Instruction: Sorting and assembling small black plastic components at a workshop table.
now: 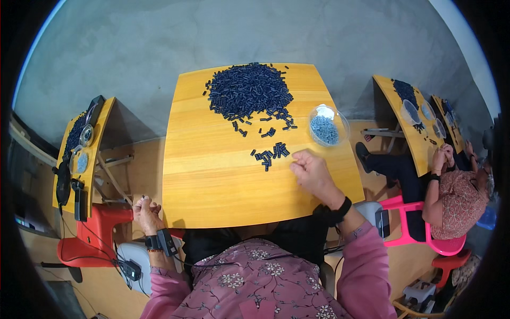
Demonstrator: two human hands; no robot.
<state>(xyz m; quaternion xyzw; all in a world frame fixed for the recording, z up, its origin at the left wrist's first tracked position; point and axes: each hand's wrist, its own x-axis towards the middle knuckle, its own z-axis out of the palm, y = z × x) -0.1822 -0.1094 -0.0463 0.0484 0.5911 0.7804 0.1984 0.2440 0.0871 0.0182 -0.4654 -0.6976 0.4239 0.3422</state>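
Basically, the short dark tubes lie on the wooden surface (223,191), most of them in a big heap (249,90) at the far side, with a small cluster (272,154) nearer the person. In the cluster the tubes lie on their sides, long axes mixed: the nearest one (266,167) points roughly away from the person, while others slant left or right. The right hand (312,171) is just right of the cluster, fingers curled and thumb drawn in; whether it pinches anything, I cannot tell. The left hand (147,213) is curled beyond the surface's left edge, a dark speck (142,197) at its fingertips, too small to identify or call gripped. A clear tub (345,129) of small greyish bits (324,131) sits near the right edge
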